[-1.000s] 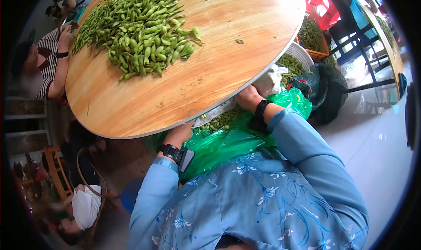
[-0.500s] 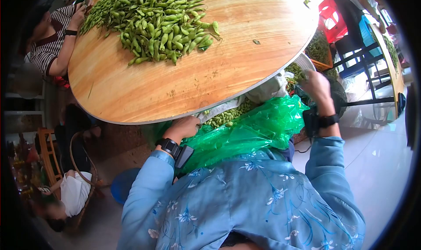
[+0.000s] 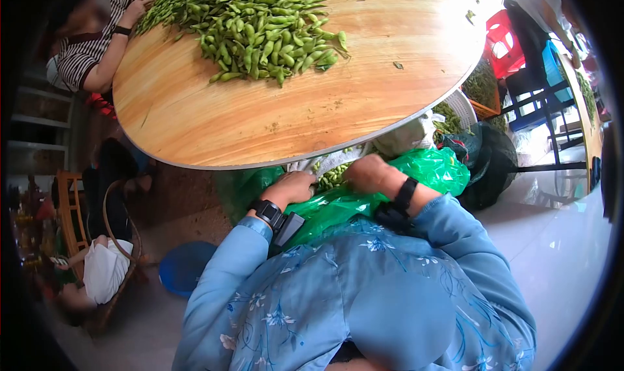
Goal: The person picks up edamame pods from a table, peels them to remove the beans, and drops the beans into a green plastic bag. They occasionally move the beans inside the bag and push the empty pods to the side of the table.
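A heap of green bean pods (image 3: 270,36) lies on the round wooden table (image 3: 260,120). Below the table's near edge, green plastic (image 3: 338,205) is spread over my lap, with shelled beans (image 3: 333,176) on a pale cloth. My left hand (image 3: 292,187) is at the left side of these beans, fingers curled together; what they grip is hidden. Over the right side of the beans is my right hand (image 3: 370,174), blurred, its fingers bent downward and their tips unclear.
A person in a striped shirt (image 3: 88,55) sits at the table's left. Another person in white (image 3: 107,270) is at lower left, near a blue stool (image 3: 185,268). At right are a white basket (image 3: 460,107), dark bag (image 3: 494,166) and red chair (image 3: 504,44).
My right hand went out to the right toward the basket and has come back over the beans. My left hand has stayed beside them. The view has shifted slightly.
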`<act>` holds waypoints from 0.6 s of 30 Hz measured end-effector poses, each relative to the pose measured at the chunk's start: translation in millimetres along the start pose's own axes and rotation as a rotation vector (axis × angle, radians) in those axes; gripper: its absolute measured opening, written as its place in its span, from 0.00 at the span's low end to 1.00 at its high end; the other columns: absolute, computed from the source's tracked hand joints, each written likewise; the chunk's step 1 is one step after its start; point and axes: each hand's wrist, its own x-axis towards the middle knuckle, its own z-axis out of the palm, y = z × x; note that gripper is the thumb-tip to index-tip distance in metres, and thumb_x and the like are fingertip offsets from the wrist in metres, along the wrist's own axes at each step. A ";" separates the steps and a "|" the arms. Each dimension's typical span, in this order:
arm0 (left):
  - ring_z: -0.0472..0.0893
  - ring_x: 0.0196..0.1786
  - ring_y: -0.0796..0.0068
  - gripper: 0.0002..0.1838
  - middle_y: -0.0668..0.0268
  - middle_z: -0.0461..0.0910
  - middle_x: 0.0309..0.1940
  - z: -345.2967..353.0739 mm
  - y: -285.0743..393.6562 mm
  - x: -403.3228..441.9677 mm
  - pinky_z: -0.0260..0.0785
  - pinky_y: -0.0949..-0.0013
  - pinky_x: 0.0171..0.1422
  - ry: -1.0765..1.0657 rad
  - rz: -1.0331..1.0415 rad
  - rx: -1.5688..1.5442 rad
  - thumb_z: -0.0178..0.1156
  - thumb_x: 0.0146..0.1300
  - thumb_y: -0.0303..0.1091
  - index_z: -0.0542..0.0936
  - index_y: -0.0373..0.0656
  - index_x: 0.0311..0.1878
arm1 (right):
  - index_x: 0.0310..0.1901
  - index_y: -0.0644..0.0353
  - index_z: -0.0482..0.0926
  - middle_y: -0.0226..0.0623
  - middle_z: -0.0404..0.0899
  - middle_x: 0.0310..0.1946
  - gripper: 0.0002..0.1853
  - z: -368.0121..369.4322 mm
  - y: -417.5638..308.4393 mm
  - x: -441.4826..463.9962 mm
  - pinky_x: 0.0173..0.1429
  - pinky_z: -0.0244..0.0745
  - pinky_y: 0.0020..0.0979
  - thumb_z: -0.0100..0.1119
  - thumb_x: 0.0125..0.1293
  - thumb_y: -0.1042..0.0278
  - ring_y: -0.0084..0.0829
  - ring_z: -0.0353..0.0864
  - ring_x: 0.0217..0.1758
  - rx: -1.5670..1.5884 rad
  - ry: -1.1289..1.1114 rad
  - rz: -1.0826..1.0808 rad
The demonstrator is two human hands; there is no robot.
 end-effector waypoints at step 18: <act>0.75 0.39 0.50 0.15 0.50 0.76 0.34 3.0 11.9 -19.5 0.66 0.54 0.42 0.079 0.009 -0.045 0.48 0.55 0.41 0.75 0.41 0.35 | 0.27 0.56 0.79 0.38 0.77 0.21 0.07 -28.4 46.3 -40.0 0.28 0.72 0.37 0.50 0.49 0.68 0.37 0.79 0.27 -0.377 0.111 0.552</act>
